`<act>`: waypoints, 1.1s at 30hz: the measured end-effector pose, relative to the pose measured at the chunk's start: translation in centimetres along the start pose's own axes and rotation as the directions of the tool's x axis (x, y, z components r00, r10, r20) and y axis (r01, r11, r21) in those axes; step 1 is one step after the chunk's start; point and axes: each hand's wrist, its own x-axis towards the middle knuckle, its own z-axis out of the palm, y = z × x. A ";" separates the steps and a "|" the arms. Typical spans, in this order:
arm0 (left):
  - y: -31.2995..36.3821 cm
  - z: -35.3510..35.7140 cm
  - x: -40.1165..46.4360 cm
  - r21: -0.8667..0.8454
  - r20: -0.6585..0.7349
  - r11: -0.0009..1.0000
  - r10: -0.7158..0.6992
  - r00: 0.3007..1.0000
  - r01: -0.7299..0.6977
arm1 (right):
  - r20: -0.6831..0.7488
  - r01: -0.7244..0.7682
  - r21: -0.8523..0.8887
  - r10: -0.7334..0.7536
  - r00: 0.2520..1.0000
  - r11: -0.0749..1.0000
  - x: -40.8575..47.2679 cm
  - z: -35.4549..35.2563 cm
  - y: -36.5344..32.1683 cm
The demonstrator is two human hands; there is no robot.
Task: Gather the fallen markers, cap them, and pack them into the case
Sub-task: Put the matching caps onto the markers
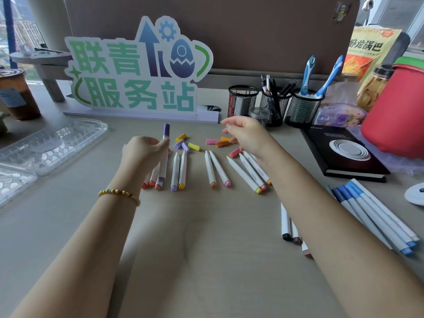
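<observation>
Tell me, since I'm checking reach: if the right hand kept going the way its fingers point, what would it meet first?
Probably nothing close: the right hand points left, above the loose caps. The sign's base lies beyond, though depth is unclear.

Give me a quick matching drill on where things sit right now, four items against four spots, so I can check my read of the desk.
Things:
1. purple-capped marker
2. clear case
3. blue markers
4. loose caps

Places:
A. lying at the desk's right edge, near the black notebook
B. held in the left hand
C. open, at the desk's left side
D. scattered beyond the uncapped markers' tips, below the sign

Pairs: 1-B, 2-C, 3-A, 4-D
</observation>
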 end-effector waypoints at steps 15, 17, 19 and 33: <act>-2.1 2.0 0.5 0.393 0.047 0.919 -0.041 0.998 0.020 | 0.027 -0.105 -0.059 0.107 0.994 0.993 0.6 -0.4 1.7; -2.0 2.0 0.4 0.395 0.062 0.918 -0.003 0.998 -0.022 | 0.026 -0.109 -0.065 0.111 0.993 0.992 0.7 -0.4 1.7; -2.2 2.0 0.6 0.374 0.047 0.925 0.058 0.997 -0.071 | 0.025 -0.107 -0.070 0.109 0.994 0.992 0.7 -0.4 1.8; -0.5 3.0 -0.2 0.593 0.261 0.754 0.153 0.953 -0.284 | 0.057 -0.043 -0.118 0.050 0.997 0.992 0.7 0.8 1.2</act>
